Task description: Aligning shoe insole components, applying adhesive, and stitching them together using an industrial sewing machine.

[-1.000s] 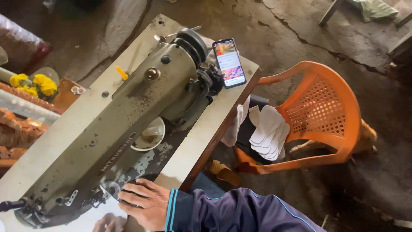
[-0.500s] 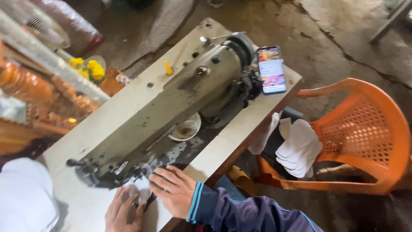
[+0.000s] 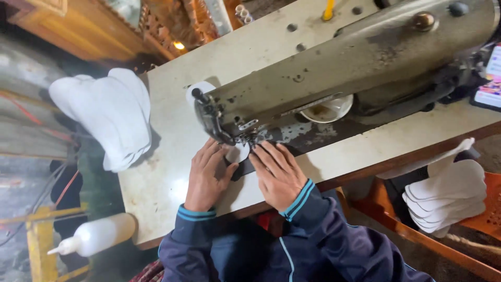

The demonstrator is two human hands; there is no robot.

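Swung left and closer since half a second ago, with both hands now centred under the machine head. Left hand (image 3: 206, 175) and right hand (image 3: 276, 175) spread flat, fingers apart, pressing down on a small white rounded fabric piece (image 3: 239, 153) over a dark strip (image 3: 242, 168), clamped on nothing. Lying flat on the pale worn sewing table (image 3: 167, 177), right at the needle of the grey-green industrial sewing machine (image 3: 339, 78); mostly covered by fingers, so long axis and heading cannot be told. Farther out: stack of white fabric pieces (image 3: 112, 117) at the table's left edge, white squeeze bottle (image 3: 96, 235) below, more white pieces (image 3: 449, 196) on an orange plastic chair (image 3: 488, 216).
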